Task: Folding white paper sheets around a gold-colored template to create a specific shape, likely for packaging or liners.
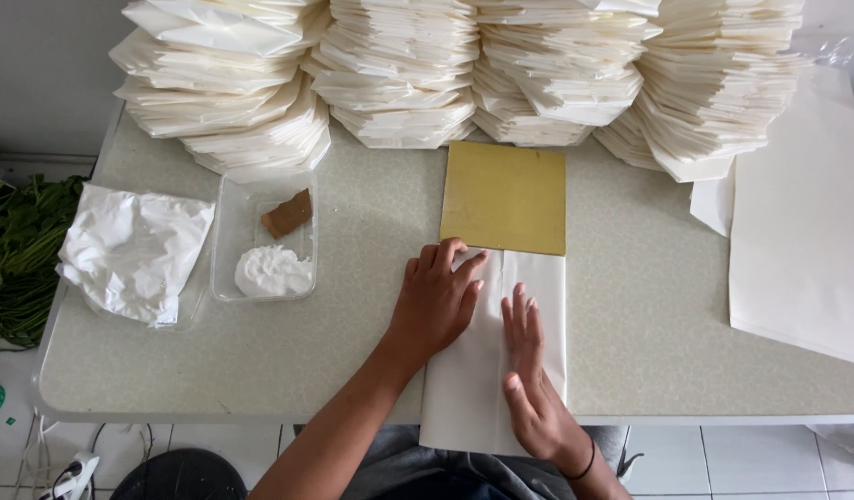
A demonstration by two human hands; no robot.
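Observation:
A long white paper sheet [464, 389] lies folded on the table, hanging over the front edge. A gold square card [504, 196] sits at its far end, partly wrapped by the paper. My left hand [434, 301] presses flat on the paper's left flap just below the card, fingers spread. My right hand [529, 370] lies flat along the paper's centre seam, fingers pointing away from me. Neither hand grips anything.
Tall stacks of folded white paper pieces [399, 74] line the table's back. A clear tray [263, 236] holds white paste and a brown scrap. A crumpled white plastic bag [131, 250] lies left. Large white sheets [807, 231] lie right. Green leaves [15, 250] lie beyond the left edge.

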